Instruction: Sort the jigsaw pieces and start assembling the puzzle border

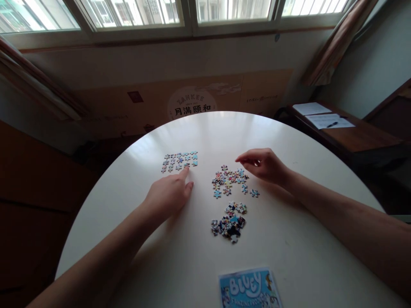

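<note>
My left hand (170, 192) has its index finger stretched out, with the fingertip on the near edge of a grid of puzzle pieces (180, 161) laid in short rows at the table's left. Its thumb stands apart and nothing is in the hand. Just above the table, my right hand (261, 164) is held with fingers bent and drawn toward the thumb; whatever they hold, if anything, does not show. Beside it lies a loose heap of colourful puzzle pieces (227, 177), with a stray piece (254, 193) at its right. A second, darker heap of puzzle pieces (229, 224) lies nearer me.
Everything lies on a round white table (305, 256). At its near side is a blue Bluey picture sheet or box (248, 288), cut off by the frame. Papers (330, 121) and a pen (332, 124) rest on a brown wooden surface at the right. Windows are behind.
</note>
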`<state>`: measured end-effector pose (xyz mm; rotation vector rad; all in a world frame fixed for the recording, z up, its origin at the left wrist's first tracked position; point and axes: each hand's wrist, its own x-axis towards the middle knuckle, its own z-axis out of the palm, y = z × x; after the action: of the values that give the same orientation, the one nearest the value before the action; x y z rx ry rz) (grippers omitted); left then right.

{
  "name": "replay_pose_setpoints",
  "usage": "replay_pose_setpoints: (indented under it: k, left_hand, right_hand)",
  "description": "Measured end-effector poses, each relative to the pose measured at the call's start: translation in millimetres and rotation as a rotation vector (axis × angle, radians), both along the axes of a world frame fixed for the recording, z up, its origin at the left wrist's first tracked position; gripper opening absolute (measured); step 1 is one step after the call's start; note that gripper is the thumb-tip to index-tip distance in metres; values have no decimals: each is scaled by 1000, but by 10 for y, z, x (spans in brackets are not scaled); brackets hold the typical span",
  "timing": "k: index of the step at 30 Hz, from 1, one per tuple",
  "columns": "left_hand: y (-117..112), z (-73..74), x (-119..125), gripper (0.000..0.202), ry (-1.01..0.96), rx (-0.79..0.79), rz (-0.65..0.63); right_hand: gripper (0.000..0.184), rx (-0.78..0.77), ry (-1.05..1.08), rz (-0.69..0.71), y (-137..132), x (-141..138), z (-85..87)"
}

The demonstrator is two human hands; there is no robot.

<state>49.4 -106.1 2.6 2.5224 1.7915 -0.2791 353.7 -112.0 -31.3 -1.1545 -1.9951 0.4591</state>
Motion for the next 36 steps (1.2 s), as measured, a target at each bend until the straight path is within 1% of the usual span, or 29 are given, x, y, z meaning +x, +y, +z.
replay_pose_setpoints:
  k: [1,3,4,5,8,11,14,16,18,23,28,30,33,36]
  left_hand:
    - [-7,3,1,61,-11,7,-8]
    - [-25,9,8,59,-46,23,-28]
    - [-34,12,13,56,-65,31,-39]
    - [-44,16,19,53,-84,40,-50]
    - [-70,30,38,40,-114,64,-94]
    - [-90,36,53,34,-136,83,-180]
    - [-116,33,65,35,-148,95,-299]
    - [-136,28,73,37,-150,98,-381]
    - [-155,21,80,37,-168,108,-435]
    - [-177,9,86,36,-213,129,-484]
    - [-183,7,83,30,-217,79,-562]
    - [-184,6,80,29,-233,63,-584]
    - [-182,6,75,27,-243,51,-596]
    - [-181,8,71,26,-245,50,-607]
  right_hand:
    - [20,-17,-34,91,-46,-29,74]
    - [17,-82,-155,320,-161,-105,235]
    - [14,-88,-240,412,-225,-147,315]
    - [11,-89,-328,464,-292,-190,390]
    - [5,-151,-490,521,-469,-298,569]
    - [4,-191,-548,540,-582,-366,653]
    - [9,-176,-601,519,-632,-406,649]
    - [11,-160,-640,502,-642,-425,617]
    - [12,-163,-653,490,-642,-439,582]
    - [11,-201,-636,498,-640,-460,545]
    - [10,-237,-627,490,-652,-442,541]
    - [8,-306,-582,534,-641,-415,550]
    - [7,-471,-478,627,-579,-354,583]
    - [7,-620,-364,656,-464,-276,592]
